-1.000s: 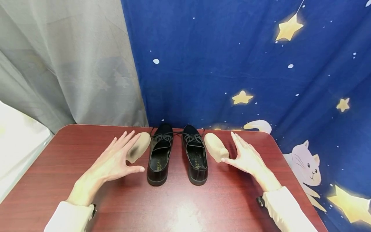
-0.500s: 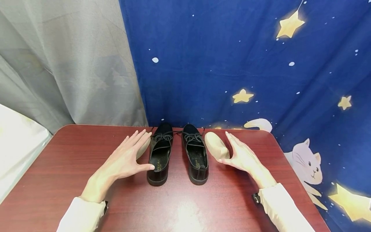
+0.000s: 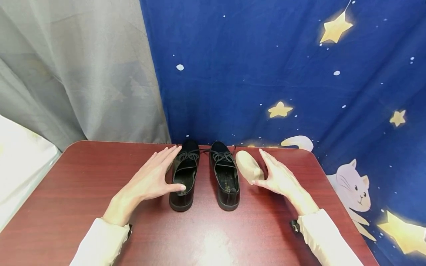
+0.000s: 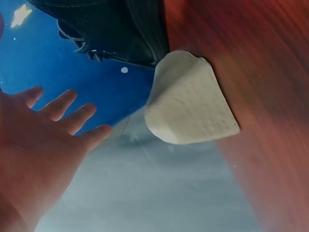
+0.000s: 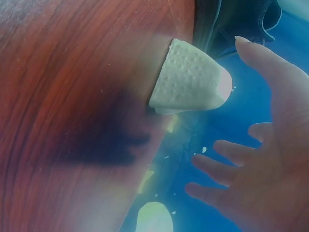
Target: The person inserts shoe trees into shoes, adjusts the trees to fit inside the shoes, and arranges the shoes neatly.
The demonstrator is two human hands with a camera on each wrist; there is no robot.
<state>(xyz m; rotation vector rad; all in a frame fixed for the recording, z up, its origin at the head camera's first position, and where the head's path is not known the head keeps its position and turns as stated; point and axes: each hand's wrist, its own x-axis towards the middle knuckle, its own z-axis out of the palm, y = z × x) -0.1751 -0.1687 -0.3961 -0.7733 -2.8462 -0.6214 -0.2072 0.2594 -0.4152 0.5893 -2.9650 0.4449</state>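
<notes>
A pair of black lace-up shoes, the left shoe and the right shoe, stands side by side with toes to the back. My left hand hovers at the outer side of the left shoe, fingers stretched and thumb spread over its opening; I cannot tell whether it touches. It hides a beige shoe form that the left wrist view shows as a rounded shoe form. Beside the right shoe lies a similar, dimpled shoe form. My right hand is spread next to it, thumb near its rear end, holding nothing.
The reddish-brown table has its far edge just behind the shoe toes. Behind it hang a grey curtain and a blue starry curtain. Something white stands off the left edge.
My left hand has moved right, from over the left shoe form to the left shoe. My right hand has shifted slightly left toward its form. The shoes have not visibly moved.
</notes>
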